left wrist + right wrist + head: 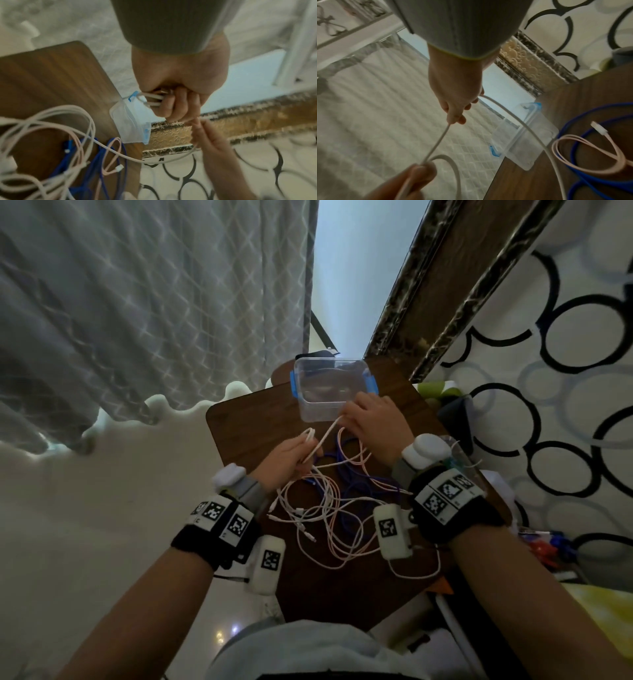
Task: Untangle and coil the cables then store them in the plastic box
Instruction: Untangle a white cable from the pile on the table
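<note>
A tangle of white, pink and blue cables [329, 501] lies on the small wooden table [239, 419]. My left hand [291, 455] grips a few loops of a white cable [152, 100] in its curled fingers. My right hand [370, 422] pinches the same white cable [440, 140] a short way along, and the strand runs taut between the two hands. The clear plastic box [329, 388] with blue clips stands just beyond the hands and looks empty. A blue cable [583, 135] and a folded pink cable [570, 152] lie loose near the box.
A grey curtain [137, 302] hangs to the left of the table. A patterned wall [548, 371] and a dark ornate frame [428, 302] stand on the right. Coloured clutter [548, 546] lies off the table's right edge. My lap [308, 645] meets the near edge.
</note>
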{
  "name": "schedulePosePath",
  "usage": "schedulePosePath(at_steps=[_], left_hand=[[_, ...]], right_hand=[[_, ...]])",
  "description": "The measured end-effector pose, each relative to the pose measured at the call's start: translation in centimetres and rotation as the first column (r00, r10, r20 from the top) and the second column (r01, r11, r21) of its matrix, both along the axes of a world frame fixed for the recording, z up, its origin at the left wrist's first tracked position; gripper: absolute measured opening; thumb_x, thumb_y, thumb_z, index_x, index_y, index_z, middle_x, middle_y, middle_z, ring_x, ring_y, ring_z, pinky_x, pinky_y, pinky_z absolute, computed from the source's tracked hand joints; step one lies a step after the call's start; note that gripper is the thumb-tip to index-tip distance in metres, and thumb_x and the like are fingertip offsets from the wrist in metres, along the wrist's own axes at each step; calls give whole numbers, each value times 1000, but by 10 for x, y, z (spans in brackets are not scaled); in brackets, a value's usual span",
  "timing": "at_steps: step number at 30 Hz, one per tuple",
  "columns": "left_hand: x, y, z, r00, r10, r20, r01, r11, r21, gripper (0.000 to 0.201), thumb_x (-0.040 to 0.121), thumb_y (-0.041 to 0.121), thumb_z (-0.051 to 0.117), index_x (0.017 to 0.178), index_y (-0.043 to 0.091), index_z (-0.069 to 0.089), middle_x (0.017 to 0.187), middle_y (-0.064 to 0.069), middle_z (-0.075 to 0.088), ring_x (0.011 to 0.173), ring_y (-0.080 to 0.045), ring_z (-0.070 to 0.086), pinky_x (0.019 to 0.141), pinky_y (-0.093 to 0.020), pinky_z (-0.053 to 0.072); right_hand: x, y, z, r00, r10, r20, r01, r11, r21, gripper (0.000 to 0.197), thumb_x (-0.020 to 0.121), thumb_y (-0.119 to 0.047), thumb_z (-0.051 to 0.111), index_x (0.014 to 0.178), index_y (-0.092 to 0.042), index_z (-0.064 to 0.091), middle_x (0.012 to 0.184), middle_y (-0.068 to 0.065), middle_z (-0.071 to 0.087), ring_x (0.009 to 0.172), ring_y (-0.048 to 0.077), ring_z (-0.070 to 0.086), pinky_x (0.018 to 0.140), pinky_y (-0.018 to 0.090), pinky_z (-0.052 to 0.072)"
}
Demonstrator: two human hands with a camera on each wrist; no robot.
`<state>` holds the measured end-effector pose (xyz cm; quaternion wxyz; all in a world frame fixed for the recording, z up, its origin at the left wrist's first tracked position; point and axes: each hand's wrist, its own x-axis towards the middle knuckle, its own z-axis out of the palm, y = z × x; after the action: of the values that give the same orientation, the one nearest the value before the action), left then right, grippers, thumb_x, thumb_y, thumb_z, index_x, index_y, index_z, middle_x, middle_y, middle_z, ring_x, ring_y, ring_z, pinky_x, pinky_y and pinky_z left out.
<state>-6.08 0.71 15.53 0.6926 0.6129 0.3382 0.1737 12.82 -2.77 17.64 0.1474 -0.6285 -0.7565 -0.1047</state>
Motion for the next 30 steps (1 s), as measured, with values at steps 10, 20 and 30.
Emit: schedulePosePath(at_steps=[10, 20, 30], left_hand=[[8, -7, 15, 869, 95, 486, 192, 840, -507, 36, 91, 27, 38, 74, 16, 67, 37, 12, 23, 32, -2, 14, 31, -12, 17], [5, 10, 11, 855, 318, 409, -20, 809, -588, 31, 91, 18, 28, 62, 18, 41, 37, 11, 24, 29, -2, 14, 25, -12, 16], [3, 12, -2, 929, 338, 152, -277, 905, -322, 40, 99, 30, 33, 60, 19, 32, 41, 10, 28, 32, -3, 20, 29, -13, 17]], right_hand=[[-16, -19, -34, 707, -256, -660, 22, 940, -341, 28, 100, -23, 37, 122, -16, 53, 71, 6, 58, 62, 19, 55, 61, 29, 41], [-7, -33, -49, 634, -294, -715, 221, 955, -197, 19, 98, -19, 43, 108, -6, 53, 63, -9, 43, 51, 1, 44, 52, 14, 27], [20, -14, 2, 779, -147, -610, 181, 983, -5, 14, 94, -16, 50, 101, -8, 60, 68, -19, 43, 60, -7, 46, 56, 6, 33]])
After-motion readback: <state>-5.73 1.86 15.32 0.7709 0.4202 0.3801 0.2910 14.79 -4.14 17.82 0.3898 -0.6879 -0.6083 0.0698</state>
